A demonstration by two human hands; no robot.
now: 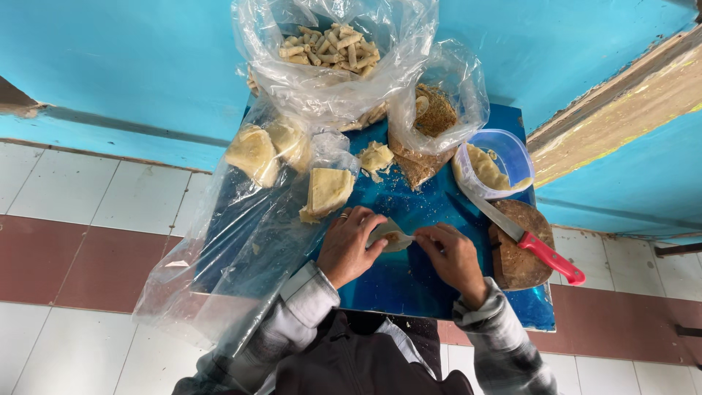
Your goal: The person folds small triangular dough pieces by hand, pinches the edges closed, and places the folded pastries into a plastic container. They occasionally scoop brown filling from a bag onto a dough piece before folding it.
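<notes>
A pale pastry wrapper (390, 235) sits low over the blue tabletop (409, 281), pinched between both hands: left hand (351, 245) cupping one edge, right hand (453, 256) gripping the other. Just right, a red-handled knife (523, 238) rests across a wooden board (523, 260).

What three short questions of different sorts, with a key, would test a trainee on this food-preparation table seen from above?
1. True or false: the red-handled knife lies partly on the round wooden board.
2. Which hand wears a ring? A) left hand B) right hand
3. Fill in: the clear bag at the far end of the blue table holds many small ____.

Key
1. True; its blade reaches towards the plastic tub.
2. A; both hands pinch a thin folded wrapper between them.
3. Rolls, pale and finger-shaped.
</notes>
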